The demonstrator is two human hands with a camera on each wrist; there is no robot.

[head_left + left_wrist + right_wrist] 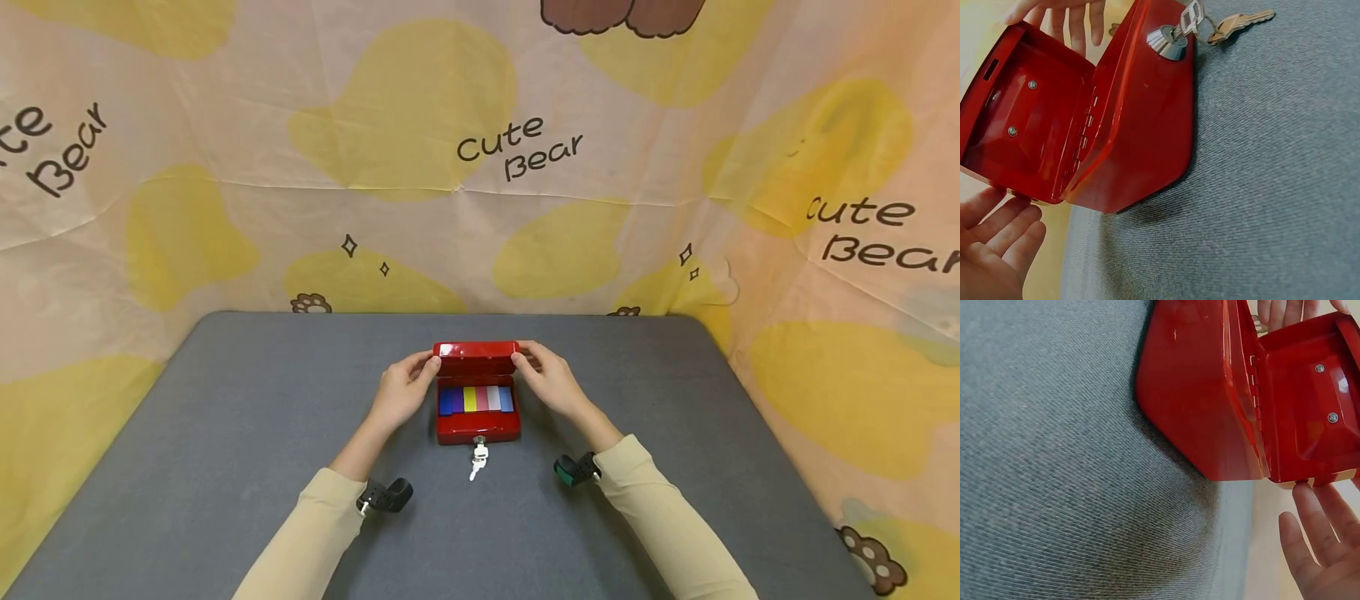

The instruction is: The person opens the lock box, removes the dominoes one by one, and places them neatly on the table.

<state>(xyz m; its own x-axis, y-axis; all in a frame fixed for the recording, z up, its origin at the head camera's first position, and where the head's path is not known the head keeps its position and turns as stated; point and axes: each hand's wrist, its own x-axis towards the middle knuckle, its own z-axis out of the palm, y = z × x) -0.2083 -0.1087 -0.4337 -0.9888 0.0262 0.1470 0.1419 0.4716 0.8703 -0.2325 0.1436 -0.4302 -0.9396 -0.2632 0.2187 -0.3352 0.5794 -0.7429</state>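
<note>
A small red metal cash box (478,429) stands on the table with its hinged lid (476,357) raised. My left hand (400,390) holds the lid's left end, thumb at the front and fingers behind. At the right end, my right hand (553,382) grips it the same way. Inside the box lies a row of coloured blocks (470,399), among them blue, purple, yellow, pink and white ones. A key sits in the front lock (1168,42), and a second key (1241,25) hangs from its ring. Screws (1332,417) show inside the lid.
The box rests on a grey cloth-covered table (247,433). Behind and at both sides hangs a patterned curtain (405,108) with yellow patches and printed words. Black straps with small devices (386,496) are on both wrists.
</note>
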